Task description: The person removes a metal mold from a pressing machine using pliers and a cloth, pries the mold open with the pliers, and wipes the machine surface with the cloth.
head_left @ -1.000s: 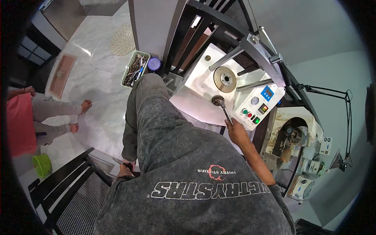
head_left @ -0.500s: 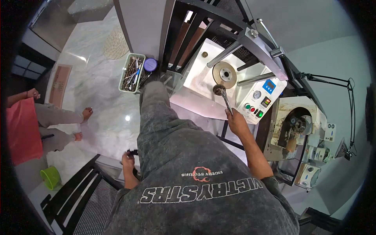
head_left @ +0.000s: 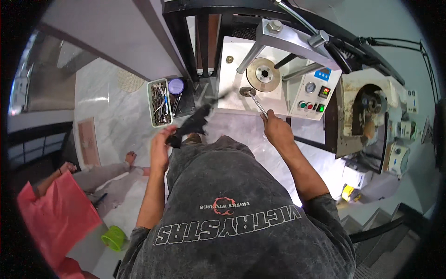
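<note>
My right hand (head_left: 277, 131) is closed around a long silver-handled tool (head_left: 258, 104). At the tool's far end is a small round dark metal piece (head_left: 247, 92), over the white machine top, beside the round metal plate (head_left: 263, 74). I cannot tell whether the piece touches the top. My left hand (head_left: 160, 145) grips a black, irregular object (head_left: 193, 124), blurred by motion, with a thin end pointing toward the machine. Its kind does not show. The white press-like machine (head_left: 228, 76) has metal posts, a top bar with a lever, and a control panel (head_left: 310, 95).
A pale green tray (head_left: 152, 104) of metal tools stands left of the machine, by a purple-lidded jar (head_left: 176, 86). Another machine with a dark opening (head_left: 362, 109) is at right. At left, a person in red (head_left: 60, 211) sits near a green basket (head_left: 114, 238).
My left hand has come up and forward with the black object, toward the machine. My right hand still holds the tool near the plate. The view has shifted.
</note>
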The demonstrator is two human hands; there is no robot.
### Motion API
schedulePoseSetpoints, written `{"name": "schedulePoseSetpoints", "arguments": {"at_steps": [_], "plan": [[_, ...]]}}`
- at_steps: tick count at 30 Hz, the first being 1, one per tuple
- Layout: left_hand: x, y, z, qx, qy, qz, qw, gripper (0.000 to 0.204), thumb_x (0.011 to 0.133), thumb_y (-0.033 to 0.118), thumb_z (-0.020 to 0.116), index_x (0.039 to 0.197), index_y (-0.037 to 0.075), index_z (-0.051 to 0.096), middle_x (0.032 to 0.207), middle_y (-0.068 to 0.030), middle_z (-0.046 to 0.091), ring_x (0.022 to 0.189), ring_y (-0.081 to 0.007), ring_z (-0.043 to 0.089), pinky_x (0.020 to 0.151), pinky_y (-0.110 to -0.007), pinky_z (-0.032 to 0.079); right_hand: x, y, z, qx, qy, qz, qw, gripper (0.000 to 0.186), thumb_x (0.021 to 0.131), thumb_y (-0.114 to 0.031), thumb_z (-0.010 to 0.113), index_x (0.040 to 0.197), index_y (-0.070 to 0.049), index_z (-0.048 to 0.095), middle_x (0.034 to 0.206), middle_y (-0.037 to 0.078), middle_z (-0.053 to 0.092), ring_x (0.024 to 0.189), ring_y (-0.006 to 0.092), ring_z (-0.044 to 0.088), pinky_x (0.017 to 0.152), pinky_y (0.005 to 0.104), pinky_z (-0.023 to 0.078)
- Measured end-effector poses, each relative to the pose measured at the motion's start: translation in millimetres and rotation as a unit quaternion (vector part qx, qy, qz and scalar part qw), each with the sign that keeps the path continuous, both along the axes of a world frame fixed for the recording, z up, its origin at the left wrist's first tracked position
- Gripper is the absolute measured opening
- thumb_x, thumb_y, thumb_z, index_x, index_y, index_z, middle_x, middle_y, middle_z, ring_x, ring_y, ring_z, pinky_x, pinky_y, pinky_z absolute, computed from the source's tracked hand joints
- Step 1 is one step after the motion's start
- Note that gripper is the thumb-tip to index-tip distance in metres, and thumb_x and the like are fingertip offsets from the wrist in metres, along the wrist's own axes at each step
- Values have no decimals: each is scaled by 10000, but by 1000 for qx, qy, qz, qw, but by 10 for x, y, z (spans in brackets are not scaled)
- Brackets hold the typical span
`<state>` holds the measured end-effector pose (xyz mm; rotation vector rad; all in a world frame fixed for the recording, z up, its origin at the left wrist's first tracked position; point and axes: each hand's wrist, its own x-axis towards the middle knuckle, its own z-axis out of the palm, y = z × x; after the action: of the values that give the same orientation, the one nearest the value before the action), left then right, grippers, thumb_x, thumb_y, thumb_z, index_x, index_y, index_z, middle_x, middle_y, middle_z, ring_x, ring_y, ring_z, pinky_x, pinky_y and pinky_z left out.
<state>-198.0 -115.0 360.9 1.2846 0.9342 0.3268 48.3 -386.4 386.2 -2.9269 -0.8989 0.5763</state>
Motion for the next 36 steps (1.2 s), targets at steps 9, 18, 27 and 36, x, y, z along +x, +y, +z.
{"name": "schedulePoseSetpoints", "arguments": {"at_steps": [9,18,27,36], "plan": [[-53,53,-213,-141,91,-368,915,265,912,170,498,1087,60,663,1045,-78,650,985,-173,589,909,-292,436,-59,63,25,-13,-6,5,1000,245,963,-259,466,994,-17,488,713,212,656,631,388,663,536,509,518],[-1013,-516,-275,64,152,-140,976,194,881,86,448,1024,11,557,924,-97,575,880,-194,555,821,-285,424,174,133,218,-33,62,3,998,293,983,-305,461,992,-14,497,725,231,650,692,435,651,595,538,505],[-1375,-975,-129,-74,303,-104,944,288,931,194,448,1078,-15,580,780,-33,497,715,-118,429,672,-281,397,250,144,218,-63,40,34,997,319,995,-326,444,1008,-12,499,706,264,640,692,447,650,610,543,513],[-1480,-998,-268,-128,257,-140,948,378,942,294,461,1080,-26,609,888,-43,604,828,-156,538,775,-299,432,277,97,182,-49,43,39,997,339,999,-328,434,1012,3,507,727,283,638,731,457,648,664,553,507]]}}
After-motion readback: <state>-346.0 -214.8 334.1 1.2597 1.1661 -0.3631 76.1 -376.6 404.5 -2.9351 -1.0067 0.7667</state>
